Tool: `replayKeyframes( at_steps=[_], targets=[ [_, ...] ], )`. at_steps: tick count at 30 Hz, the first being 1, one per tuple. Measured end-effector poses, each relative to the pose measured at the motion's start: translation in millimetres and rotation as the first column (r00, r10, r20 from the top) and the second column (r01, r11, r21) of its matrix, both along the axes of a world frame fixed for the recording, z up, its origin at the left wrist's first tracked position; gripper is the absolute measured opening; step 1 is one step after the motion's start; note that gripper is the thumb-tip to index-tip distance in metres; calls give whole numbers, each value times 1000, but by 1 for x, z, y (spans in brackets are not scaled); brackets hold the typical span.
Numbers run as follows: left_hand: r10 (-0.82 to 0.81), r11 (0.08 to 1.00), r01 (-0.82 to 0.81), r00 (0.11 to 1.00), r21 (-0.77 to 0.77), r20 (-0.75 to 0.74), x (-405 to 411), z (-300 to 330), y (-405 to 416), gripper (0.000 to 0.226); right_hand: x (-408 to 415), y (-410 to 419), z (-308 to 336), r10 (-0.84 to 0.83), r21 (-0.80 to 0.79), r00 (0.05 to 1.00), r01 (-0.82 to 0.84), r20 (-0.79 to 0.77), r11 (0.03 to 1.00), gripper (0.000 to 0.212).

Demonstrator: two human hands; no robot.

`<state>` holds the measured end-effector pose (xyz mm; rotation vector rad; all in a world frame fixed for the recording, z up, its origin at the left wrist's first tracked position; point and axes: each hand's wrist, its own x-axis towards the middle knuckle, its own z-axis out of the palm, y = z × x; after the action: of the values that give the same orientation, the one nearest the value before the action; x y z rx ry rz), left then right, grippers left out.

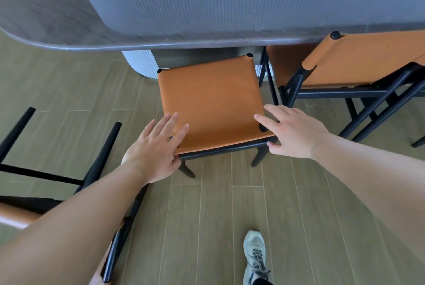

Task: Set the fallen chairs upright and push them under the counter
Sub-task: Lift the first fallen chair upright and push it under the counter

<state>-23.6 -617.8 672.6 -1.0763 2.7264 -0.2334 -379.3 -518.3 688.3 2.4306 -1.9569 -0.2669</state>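
An upright stool with an orange seat (211, 100) and black legs stands at the counter (69, 20), its far edge just under the grey countertop. My left hand (156, 146) lies flat on the seat's near left corner, thumb under the edge. My right hand (292, 133) rests with straight fingers on the near right corner, thumb against the frame. A second orange chair (358, 64) stands on the right, partly under the counter. A fallen chair (101, 163) lies on the floor at the left, its black legs pointing away from me.
The counter's ribbed white base (138, 61) stands behind the stool. Wood-look floor planks (230, 215) stretch toward me. My foot in a grey sneaker (254, 254) is planted behind the stool.
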Motion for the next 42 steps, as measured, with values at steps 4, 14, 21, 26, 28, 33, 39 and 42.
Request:
replayKeyframes(
  at_steps=[4,14,21,26,28,33,39,42],
  targets=[
    [-5,1000,5,1000,4,22,-6,4,-30,77,-8,-31,1,16,15,1000,-16,3,1000,74],
    [11,996,-17,998,86,70,-25,12,-111,81,-31,-114,8,69,51,997,-71,34,996,72],
    [31,989,-43,996,139,89,-35,15,-145,80,-43,-148,7,103,79,993,-108,64,991,72],
    [18,988,-35,993,150,113,-39,16,-162,81,-47,-166,6,115,80,991,-120,64,990,68],
    [20,986,-39,992,160,121,-39,18,-164,81,-47,-169,6,116,83,991,-121,63,989,64],
    [2,992,-16,993,125,115,-44,29,-161,71,-47,-169,6,123,61,990,-127,62,990,53],
    [-109,993,109,994,51,-3,-39,28,-163,50,-45,-168,10,109,67,993,-111,38,992,41],
    [-152,988,153,988,23,-22,-39,26,-162,47,-45,-168,12,103,83,994,-105,29,991,40]
  ],
)
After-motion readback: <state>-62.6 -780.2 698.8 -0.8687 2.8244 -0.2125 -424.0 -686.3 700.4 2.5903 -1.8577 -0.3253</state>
